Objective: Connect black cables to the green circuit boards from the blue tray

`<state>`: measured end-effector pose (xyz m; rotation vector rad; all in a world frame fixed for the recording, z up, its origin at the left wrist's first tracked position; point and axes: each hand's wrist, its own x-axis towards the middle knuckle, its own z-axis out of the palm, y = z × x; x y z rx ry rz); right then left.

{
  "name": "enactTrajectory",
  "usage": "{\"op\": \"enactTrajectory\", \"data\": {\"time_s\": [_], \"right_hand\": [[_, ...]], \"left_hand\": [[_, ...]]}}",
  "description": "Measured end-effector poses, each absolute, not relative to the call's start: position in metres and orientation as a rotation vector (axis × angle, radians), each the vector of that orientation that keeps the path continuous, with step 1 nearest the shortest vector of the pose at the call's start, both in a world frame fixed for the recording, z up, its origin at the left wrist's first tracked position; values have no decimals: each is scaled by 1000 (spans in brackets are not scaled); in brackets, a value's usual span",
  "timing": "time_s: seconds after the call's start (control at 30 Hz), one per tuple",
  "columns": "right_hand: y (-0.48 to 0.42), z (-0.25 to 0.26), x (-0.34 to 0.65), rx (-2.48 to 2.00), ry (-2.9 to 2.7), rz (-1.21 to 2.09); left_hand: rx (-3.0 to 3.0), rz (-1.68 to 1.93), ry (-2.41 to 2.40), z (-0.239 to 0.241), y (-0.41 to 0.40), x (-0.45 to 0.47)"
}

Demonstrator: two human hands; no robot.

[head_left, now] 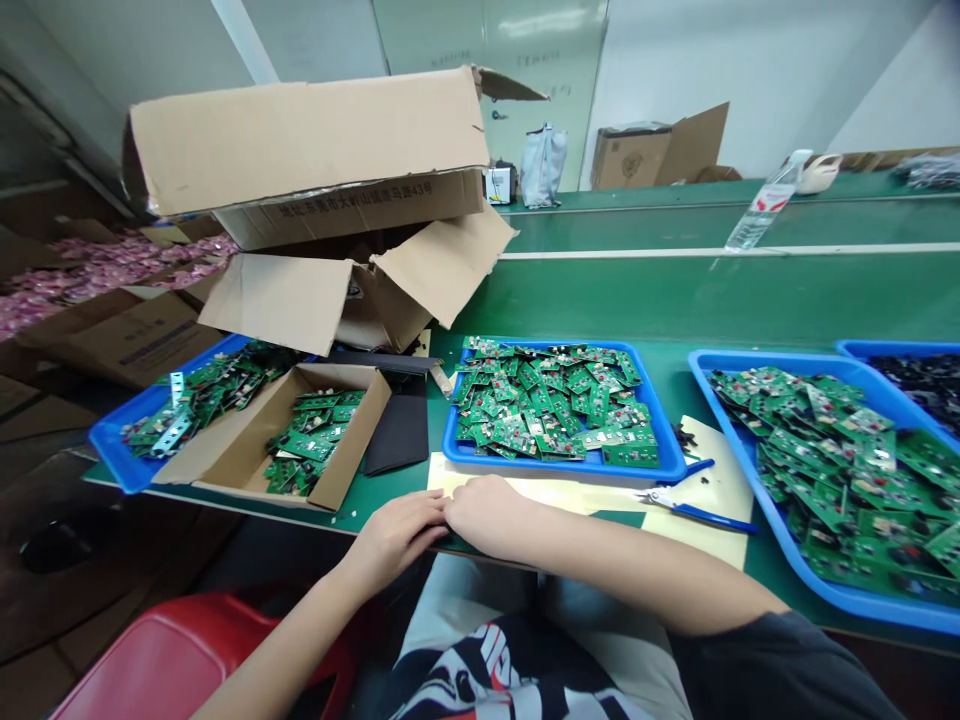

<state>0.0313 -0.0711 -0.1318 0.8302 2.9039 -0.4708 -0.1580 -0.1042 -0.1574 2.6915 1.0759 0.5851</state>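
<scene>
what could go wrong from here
The left hand and right hand meet at the front edge of the table, so anything small between them might drop. The box of boards also sits near that edge; a bump could spill it. And the right arm might brush the pliers lying close by, handles spread.

Chinese address line ending "43号" on cardboard carton (pixel 352 207), unreadable marks on pale door (pixel 555 65)

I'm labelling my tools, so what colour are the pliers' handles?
The pliers' handles are blue, seen best in the head view.
</scene>
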Motion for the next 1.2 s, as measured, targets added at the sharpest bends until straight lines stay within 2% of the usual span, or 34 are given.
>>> {"op": "enactTrajectory", "data": {"time_s": [0.83,1.2], "right_hand": [[-67,-129,26,949,2793,-697],[-60,-113,36,811,2826,-758]], "left_hand": [[2464,566,1119,-158,-105,-160],[2775,545,1080,-156,-105,-162]]}}
